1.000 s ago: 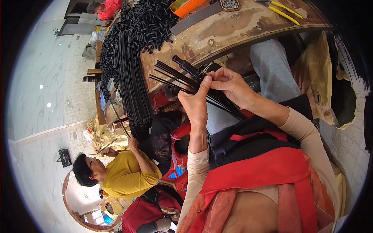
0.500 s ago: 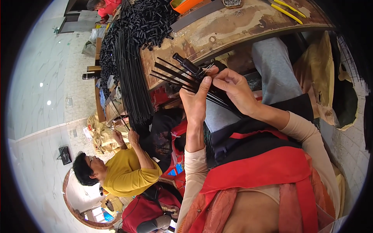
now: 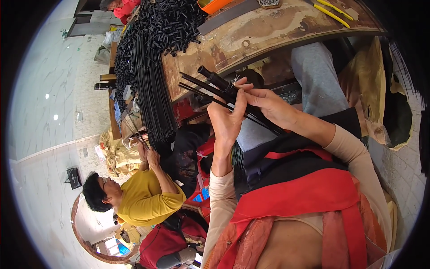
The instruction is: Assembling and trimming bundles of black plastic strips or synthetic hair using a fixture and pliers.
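Observation:
A bundle of thin black rods with a stepped black tube among them, apparently an umbrella frame, slants up and left above my lap. My left hand is closed around it, thumb pressed on top near the tube's lower end. Against that thumb, my right hand has its thumb and index finger pinched together; what lies between them is hidden. Fine pale wire ends stick up beside the tube. The lower ends of the rods run beneath my right hand toward my lap.
A worn wooden table holds a heap of short black tubular parts, a long bundle of black rods, yellow-handled pliers, an orange container and a flat dark bar. To the left, a person in yellow handles thin rods.
The rods in my left hand have drawn closer together. My right fingers have moved left against my left thumb. The pale wires protrude less. The person in yellow has shifted their hands.

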Demonstrator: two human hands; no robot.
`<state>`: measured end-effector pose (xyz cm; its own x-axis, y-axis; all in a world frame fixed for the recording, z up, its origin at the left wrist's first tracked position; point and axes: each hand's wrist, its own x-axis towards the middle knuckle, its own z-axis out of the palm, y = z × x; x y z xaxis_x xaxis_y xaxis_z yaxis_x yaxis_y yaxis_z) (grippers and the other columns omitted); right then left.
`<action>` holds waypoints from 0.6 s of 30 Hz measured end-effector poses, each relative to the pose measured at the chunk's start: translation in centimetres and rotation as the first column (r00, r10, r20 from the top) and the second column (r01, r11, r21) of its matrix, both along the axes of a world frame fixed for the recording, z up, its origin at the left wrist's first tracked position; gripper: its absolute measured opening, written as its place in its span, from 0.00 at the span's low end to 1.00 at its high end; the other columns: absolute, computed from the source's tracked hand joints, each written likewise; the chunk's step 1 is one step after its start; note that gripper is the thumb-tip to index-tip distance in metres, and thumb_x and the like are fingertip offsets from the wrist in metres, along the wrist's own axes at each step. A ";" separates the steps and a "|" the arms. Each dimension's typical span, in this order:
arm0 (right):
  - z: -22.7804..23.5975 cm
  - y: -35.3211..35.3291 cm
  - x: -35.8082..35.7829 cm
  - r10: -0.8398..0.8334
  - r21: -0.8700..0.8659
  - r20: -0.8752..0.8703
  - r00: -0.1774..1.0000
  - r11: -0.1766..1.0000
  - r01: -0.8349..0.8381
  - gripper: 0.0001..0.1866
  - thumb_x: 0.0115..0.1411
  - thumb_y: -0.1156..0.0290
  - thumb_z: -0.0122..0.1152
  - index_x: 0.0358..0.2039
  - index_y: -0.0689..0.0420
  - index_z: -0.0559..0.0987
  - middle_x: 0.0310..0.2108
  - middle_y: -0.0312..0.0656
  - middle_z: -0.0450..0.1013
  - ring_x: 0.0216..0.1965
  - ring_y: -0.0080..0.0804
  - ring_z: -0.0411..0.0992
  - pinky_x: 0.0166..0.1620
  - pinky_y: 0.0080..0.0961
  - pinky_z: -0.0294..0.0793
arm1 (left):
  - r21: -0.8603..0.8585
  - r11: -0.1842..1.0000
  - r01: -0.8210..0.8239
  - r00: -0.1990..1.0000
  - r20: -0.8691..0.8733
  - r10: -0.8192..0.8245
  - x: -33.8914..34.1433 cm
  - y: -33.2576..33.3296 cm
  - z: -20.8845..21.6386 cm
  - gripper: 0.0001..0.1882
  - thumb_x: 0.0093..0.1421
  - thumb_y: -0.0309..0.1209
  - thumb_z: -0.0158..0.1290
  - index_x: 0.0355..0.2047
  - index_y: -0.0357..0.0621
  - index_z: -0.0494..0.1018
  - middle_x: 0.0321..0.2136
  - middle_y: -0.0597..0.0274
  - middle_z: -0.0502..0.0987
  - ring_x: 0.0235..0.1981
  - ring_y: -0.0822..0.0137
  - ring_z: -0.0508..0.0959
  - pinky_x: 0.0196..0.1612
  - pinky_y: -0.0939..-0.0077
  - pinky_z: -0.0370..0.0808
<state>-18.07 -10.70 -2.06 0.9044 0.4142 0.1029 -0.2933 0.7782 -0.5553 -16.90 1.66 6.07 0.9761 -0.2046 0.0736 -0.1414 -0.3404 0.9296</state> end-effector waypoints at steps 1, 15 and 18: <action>-0.1 0.0 -0.1 0.001 0.006 -0.015 1.000 1.000 -0.001 0.19 0.69 0.60 0.49 0.53 0.59 0.74 0.45 0.34 0.73 0.47 0.20 0.69 0.54 0.23 0.66 | 0.000 1.000 0.001 1.000 -0.001 -0.001 0.0 -0.1 -0.2 0.10 0.62 0.23 0.50 0.39 0.29 0.78 0.39 0.56 0.81 0.34 0.76 0.77 0.38 0.80 0.74; 2.4 -16.5 1.2 0.019 -0.557 0.820 0.573 -0.210 0.804 0.15 0.55 0.72 0.62 0.44 0.56 0.78 0.45 0.46 0.71 0.50 0.46 0.68 0.55 0.37 0.66 | -0.494 0.838 0.233 0.944 -0.093 -0.318 1.2 -2.4 -3.0 0.08 0.66 0.31 0.48 0.34 0.38 0.67 0.21 0.63 0.68 0.25 0.68 0.73 0.38 0.68 0.75; 4.5 -23.4 5.2 0.051 -0.296 0.880 0.473 -0.719 0.629 0.22 0.52 0.64 0.65 0.47 0.59 0.74 0.43 0.49 0.68 0.48 0.49 0.64 0.51 0.40 0.66 | -0.704 0.686 0.185 0.894 -0.169 -0.415 1.1 -4.0 -4.4 0.12 0.64 0.35 0.52 0.39 0.41 0.65 0.19 0.69 0.60 0.19 0.76 0.59 0.23 0.79 0.59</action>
<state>-12.89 -34.11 2.41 0.7516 -0.1798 0.6346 0.0085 -0.9594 -0.2819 -15.81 -2.37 1.62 0.8646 -0.5015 0.0295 0.1903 0.3812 0.9047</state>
